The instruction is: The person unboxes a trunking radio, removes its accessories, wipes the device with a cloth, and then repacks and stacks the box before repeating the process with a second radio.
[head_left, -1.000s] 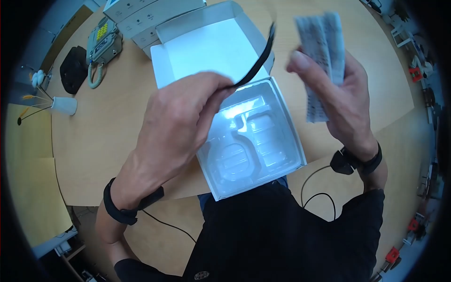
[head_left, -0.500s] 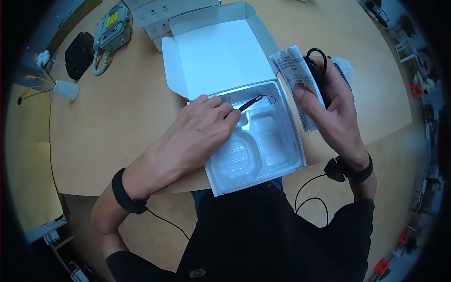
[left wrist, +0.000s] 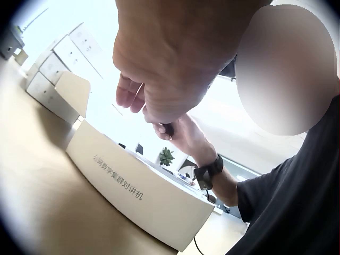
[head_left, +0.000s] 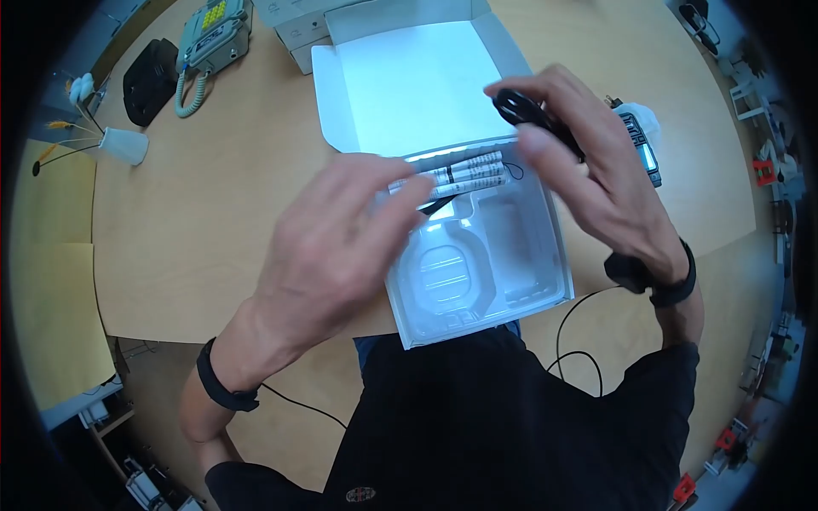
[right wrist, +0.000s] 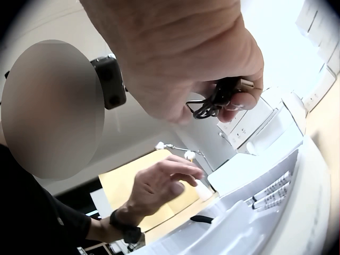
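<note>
Folded printed paper [head_left: 477, 176] lies in the top compartment of the clear tray [head_left: 443, 277] inside the open white box [left wrist: 133, 186]. Part of a black strap [head_left: 438, 206] shows just below the paper; the right wrist view shows its dark end [right wrist: 202, 219]. My left hand [head_left: 328, 247] hovers over the box's left side, and its fingers look loosely bent and empty in the right wrist view [right wrist: 156, 186]. Above the box's right side, my right hand [head_left: 601, 166] pinches a coiled black cable [head_left: 527, 111], with a metal plug [right wrist: 246, 84] visible at its end.
A handheld device [head_left: 646, 149] lies right of the box beside something white. At the left are a corded phone [head_left: 213, 43], a black pouch [head_left: 152, 83] and a white vase [head_left: 124, 146]. Closed white boxes [head_left: 302, 30] stand behind the open lid.
The folded paper has gone from my right hand into the tray, over part of the strap. My left hand has let go of the strap. The black cable stays in my right hand.
</note>
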### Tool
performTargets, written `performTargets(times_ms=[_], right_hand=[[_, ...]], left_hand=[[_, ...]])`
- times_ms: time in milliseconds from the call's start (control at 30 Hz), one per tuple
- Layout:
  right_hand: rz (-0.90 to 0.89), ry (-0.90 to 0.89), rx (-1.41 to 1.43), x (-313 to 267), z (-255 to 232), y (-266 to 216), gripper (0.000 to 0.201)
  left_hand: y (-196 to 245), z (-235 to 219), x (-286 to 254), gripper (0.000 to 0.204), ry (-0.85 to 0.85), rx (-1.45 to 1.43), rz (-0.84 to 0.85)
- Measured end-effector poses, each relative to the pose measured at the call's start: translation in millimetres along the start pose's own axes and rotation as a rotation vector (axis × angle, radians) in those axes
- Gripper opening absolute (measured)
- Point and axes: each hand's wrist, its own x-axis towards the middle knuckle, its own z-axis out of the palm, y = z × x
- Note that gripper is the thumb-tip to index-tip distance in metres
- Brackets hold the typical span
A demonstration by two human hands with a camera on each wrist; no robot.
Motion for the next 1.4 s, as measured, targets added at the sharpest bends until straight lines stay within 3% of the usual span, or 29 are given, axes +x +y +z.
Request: performTargets(times_ms=[67, 133, 267, 333, 500, 567, 600, 667, 767, 800, 833, 867, 933, 967, 1000, 1033, 1100, 1167, 1200, 1267, 1333, 1400], right_hand=[[0.136, -0.054, 0.135, -14, -6, -2, 0.033], [0.197, -0.076, 0.167, -29, -5, -17, 0.036], [0.151, 0.082, 0.197, -58, 16, -41, 0.047], [0.216, 0.109, 0.196, -69, 32, -55, 0.047], [0.291, 0.044, 0.222, -60, 41, -50, 0.045], [0.002, 0.189, -0.045, -42, 39, -30, 0.042], [0.0, 0.192, -0.046, -32, 38, -22, 0.042], [-0.186, 0.034, -0.239, -17, 34, -12, 0.042], [-0.199, 0.051, -0.343, -15, 33, -2, 0.029], [-0.212, 0.107, -0.375, -17, 28, 3, 0.022], [-0.158, 0.141, -0.328, -22, 24, 3, 0.019], [-0.145, 0.14, -0.382, -28, 15, 6, 0.019], [0.009, 0.12, -0.387, -36, 1, 11, 0.019], [0.079, 0.15, -0.46, -40, -12, 26, 0.018], [0.145, 0.159, -0.52, -39, -32, 45, 0.019], [0.324, 0.108, -0.615, -35, -55, 60, 0.021], [0.434, 0.09, -0.726, -33, -97, 112, 0.025], [0.591, -0.065, -0.724, -26, -126, 155, 0.043], [0.587, -0.057, -0.728, -21, -130, 172, 0.043], [0.623, -0.345, -0.537, -17, -131, 198, 0.051], [0.755, -0.504, -0.494, -7, -116, 200, 0.051], [0.722, -0.521, -0.459, -4, -108, 207, 0.046]], left_hand=[[1, 12, 8, 0.036, -0.082, 0.036, 0.03], [-5, 30, 9, 0.036, -0.393, 0.039, 0.019], [-12, 33, 15, 0.037, -0.427, 0.067, 0.077], [-5, 13, 17, 0.035, -0.176, -0.011, -0.029], [-6, -3, -7, 0.036, -0.012, -0.086, -0.137], [-8, -2, -12, 0.038, 0.037, -0.066, -0.144], [-8, -2, -13, 0.037, 0.085, -0.073, -0.154], [-6, 1, -13, 0.036, 0.125, -0.092, -0.151], [5, 6, -9, 0.036, 0.131, -0.031, -0.025], [11, 6, -6, 0.045, -0.015, -0.025, 0.005], [17, 8, 0, 0.055, -0.153, -0.022, 0.044], [20, 13, 4, 0.055, -0.121, -0.046, 0.081], [16, 23, 5, 0.061, -0.386, -0.055, -0.048], [12, 31, 5, 0.065, -0.425, -0.045, -0.049], [10, 33, 5, 0.065, -0.416, -0.044, -0.026], [8, 34, 5, 0.065, -0.397, -0.06, -0.017], [7, 32, 3, 0.06, -0.387, -0.094, -0.023], [5, 34, 0, 0.059, -0.381, -0.081, -0.008], [5, 35, -1, 0.059, -0.374, -0.073, -0.006], [6, 36, -2, 0.058, -0.366, -0.073, -0.008], [7, 34, -1, 0.057, -0.364, -0.081, -0.019], [7, 34, -1, 0.057, -0.364, -0.081, -0.029]])
